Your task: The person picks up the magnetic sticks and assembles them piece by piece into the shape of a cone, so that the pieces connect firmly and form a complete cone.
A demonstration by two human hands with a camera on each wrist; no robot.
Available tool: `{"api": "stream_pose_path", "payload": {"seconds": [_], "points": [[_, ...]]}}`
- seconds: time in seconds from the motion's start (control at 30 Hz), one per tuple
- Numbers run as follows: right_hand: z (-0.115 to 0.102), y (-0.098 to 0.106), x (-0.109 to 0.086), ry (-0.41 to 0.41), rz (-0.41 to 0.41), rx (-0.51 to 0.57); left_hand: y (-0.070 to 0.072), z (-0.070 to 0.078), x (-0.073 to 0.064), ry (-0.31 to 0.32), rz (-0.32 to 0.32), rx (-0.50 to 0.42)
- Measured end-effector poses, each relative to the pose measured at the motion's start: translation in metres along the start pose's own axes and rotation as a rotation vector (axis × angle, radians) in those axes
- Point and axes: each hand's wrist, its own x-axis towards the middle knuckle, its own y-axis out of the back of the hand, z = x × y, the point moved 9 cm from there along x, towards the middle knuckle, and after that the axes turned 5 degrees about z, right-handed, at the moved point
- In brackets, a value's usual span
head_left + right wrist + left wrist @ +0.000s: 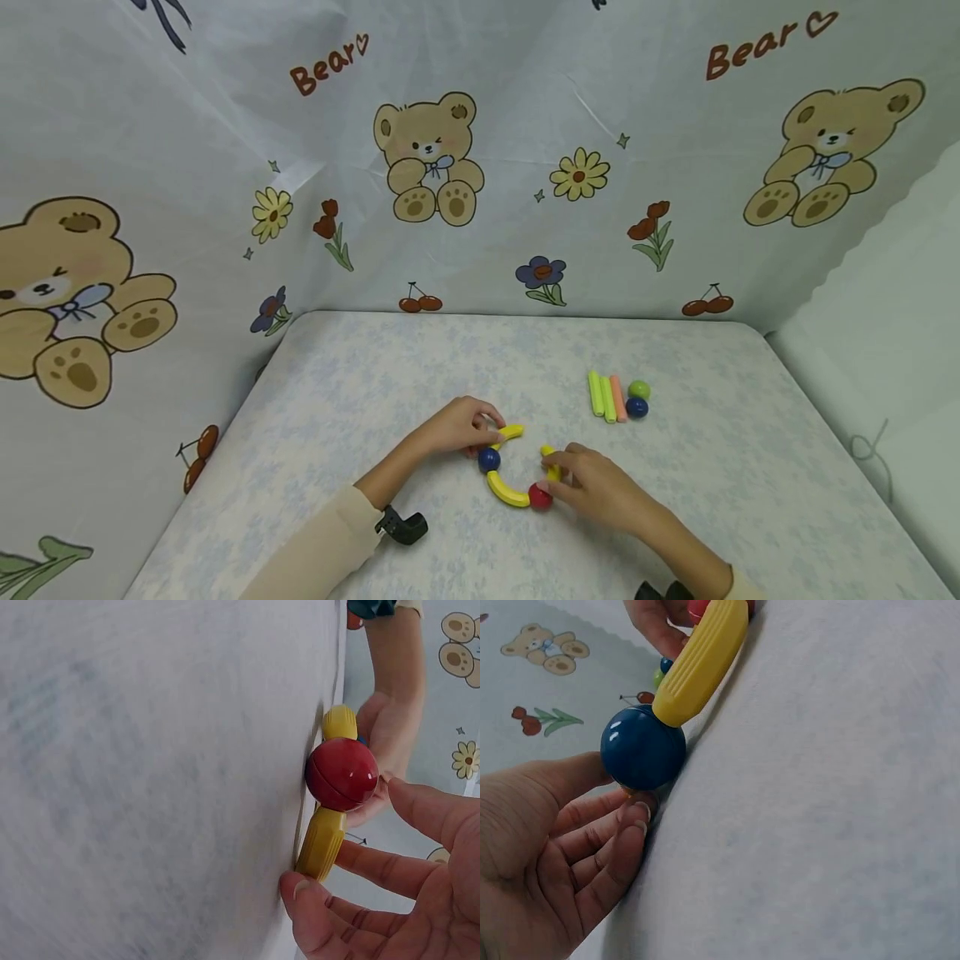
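Near the middle of the desk: an open ring of toy bits, with a gap at one o'clock. At nine o'clock, a blue ball; at seven, a yellow bottom curve; at five, a red ball. Pinched by the left hand at eleven: the top curve, also yellow. Gripped by the right hand at three: the side curve, close by the red ball. Best to squeeze softly, slide slowly and keep it all flat. Watch both balls; likely to roll loose if tugged. Leave alone, out at two o'clock: two lime sticks, an orange stick, a green ball and another dark ball.
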Motion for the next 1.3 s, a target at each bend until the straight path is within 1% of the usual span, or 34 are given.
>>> {"api": "stream_pose_path", "payload": {"seconds": [0.17, 0.27, 0.5, 0.63, 0.77, 0.83, 0.9, 1.0, 1.07, 1.13, 1.3], "points": [[0.002, 0.002, 0.001, -0.003, 0.006, 0.014, 0.001, -0.004, -0.006, -0.017, 0.033, -0.028], [0.003, 0.003, 0.001, -0.010, 0.011, 0.017, 0.001, -0.006, -0.008, -0.022, 0.036, -0.032], [0.006, 0.003, 0.002, -0.044, 0.011, 0.015, -0.002, -0.009, -0.010, -0.030, 0.026, -0.056], [0.008, 0.003, 0.003, -0.049, 0.011, 0.023, -0.002, -0.009, -0.013, -0.048, 0.008, -0.057], [0.006, 0.002, 0.006, -0.025, 0.011, 0.023, 0.001, -0.012, -0.018, -0.048, -0.006, -0.064], [0.003, 0.002, 0.008, 0.000, 0.011, 0.018, 0.003, -0.014, -0.021, -0.039, 0.001, -0.073], [0.001, 0.003, 0.010, 0.021, 0.009, 0.018, 0.005, -0.017, -0.022, -0.029, 0.023, -0.084], [0.002, 0.007, 0.009, 0.015, 0.005, 0.044, 0.006, -0.017, -0.021, -0.026, 0.063, -0.089], [0.005, 0.015, 0.008, 0.001, 0.022, 0.058, 0.005, -0.017, -0.019, -0.028, 0.087, -0.098], [0.010, 0.026, 0.007, -0.016, 0.066, 0.064, 0.004, -0.017, -0.018, -0.032, 0.107, -0.103], [0.033, 0.068, 0.004, -0.033, 0.251, 0.068, -0.001, -0.018, -0.014, -0.030, 0.133, -0.112]]}}
